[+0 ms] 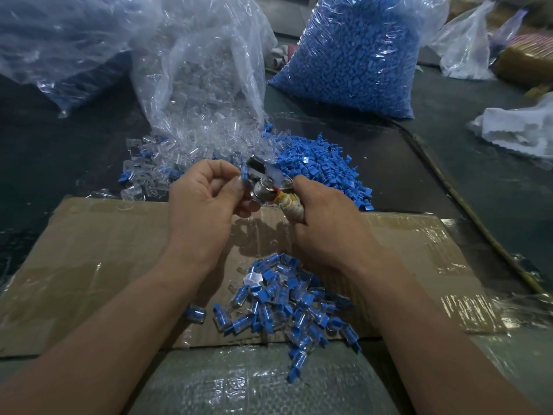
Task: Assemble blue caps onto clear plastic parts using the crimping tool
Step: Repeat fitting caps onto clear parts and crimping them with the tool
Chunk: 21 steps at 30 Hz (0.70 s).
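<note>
Gripping the tool in the right hand, curling every finger round its cloth-wrapped handle and pointing the metal head up and to the left. Holding it in the air above the far edge of the cardboard, close in front of the loose heaps.

Pinching a small part in the left hand, between the thumb and curled fingers, and pressing it right against the tool's head. Showing a bit of blue there, yet hiding too much to tell whether cap and clear shell are joined.

Facing, just beyond the hands on the dark table, loose caps heaped to the right and clear parts spilled to the left out of an open clear bag, touching in the middle. Facing also, farther back and right of that bag, a full bag of caps, standing upright.

Reaching over a pile of finished pieces on the cardboard, near the right wrist: clear shells with blue inside, some trailing past the near edge onto a woven sack. Leaving crumpled white plastic lying at the far right of the table, well apart from both hands.
</note>
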{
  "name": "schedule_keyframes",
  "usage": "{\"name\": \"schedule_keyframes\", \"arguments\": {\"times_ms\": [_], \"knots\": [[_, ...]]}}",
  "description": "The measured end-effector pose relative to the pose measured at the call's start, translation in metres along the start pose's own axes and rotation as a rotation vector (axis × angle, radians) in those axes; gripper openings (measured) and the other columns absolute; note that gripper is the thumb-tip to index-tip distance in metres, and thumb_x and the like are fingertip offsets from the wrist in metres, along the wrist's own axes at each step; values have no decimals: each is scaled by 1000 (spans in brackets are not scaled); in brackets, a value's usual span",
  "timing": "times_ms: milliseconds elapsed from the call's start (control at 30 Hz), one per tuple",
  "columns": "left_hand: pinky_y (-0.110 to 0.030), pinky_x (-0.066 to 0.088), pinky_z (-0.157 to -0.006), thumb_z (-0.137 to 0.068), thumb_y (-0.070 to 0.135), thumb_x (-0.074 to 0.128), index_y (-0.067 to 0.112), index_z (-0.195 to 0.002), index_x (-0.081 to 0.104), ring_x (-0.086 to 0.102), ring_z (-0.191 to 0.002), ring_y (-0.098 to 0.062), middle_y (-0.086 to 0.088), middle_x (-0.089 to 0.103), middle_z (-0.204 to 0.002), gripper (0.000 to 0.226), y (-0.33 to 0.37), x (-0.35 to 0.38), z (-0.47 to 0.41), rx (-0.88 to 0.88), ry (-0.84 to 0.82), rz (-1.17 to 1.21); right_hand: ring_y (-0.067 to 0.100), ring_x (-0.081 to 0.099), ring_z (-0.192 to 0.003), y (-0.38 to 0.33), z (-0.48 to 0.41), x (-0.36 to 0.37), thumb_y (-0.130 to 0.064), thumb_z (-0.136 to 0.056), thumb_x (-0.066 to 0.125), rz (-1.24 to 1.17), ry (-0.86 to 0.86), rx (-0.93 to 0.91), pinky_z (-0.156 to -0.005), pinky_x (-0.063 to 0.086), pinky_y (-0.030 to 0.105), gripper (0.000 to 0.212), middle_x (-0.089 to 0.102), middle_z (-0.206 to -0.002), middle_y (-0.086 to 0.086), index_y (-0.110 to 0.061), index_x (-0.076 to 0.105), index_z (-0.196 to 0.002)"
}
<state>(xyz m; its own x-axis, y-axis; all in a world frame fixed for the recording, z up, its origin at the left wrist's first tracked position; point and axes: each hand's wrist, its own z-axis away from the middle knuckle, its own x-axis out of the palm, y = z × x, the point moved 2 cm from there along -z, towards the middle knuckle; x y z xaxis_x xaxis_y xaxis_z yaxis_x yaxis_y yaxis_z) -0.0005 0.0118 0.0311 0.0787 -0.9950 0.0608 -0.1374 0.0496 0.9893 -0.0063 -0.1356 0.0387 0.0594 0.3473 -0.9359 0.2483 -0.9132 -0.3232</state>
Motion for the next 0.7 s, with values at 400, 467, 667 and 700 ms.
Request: {"name": "schedule_keyframes", "arguments": {"times_ms": [400, 467, 667, 700], "knots": [[-19, 52, -54, -85, 5, 56, 15, -84, 55, 66, -60, -13, -1, 71, -71, 10, 4, -17, -12, -23, -9, 103, 5, 40, -70, 18, 3, -7, -23, -87, 52, -84, 46, 91, -56, 29, 19, 8, 47, -82, -10, -22, 46, -91], [-20, 51, -49, -74, 12, 62, 14, -77, 60, 64, -54, -14, -5, 71, -70, 4, 8, -16, -10, -59, -179, 108, 7, 44, -73, 21, 4, -9, -27, -85, 54, -97, 38, 123, -56, 33, 24, 9, 49, -83, -8, -23, 50, -92], [-16, 46, -42, -59, 18, 67, 14, -65, 70, 57, -43, -9, -5, 68, -60, 8, 6, 3, 7, -145, -644, -45, 8, 47, -77, 19, 0, -10, -42, -69, 72, -99, -146, 123, -64, 37, 27, 34, 50, -85, -10, -26, 52, -91], [-16, 44, -39, -59, 18, 68, 15, -65, 70, 56, -41, -10, -6, 68, -59, 7, 5, 4, 6, -151, -656, -59, 7, 47, -78, 18, 0, -9, -42, -66, 75, -120, -160, 131, -66, 39, 27, 36, 50, -85, -11, -28, 51, -90]]}}
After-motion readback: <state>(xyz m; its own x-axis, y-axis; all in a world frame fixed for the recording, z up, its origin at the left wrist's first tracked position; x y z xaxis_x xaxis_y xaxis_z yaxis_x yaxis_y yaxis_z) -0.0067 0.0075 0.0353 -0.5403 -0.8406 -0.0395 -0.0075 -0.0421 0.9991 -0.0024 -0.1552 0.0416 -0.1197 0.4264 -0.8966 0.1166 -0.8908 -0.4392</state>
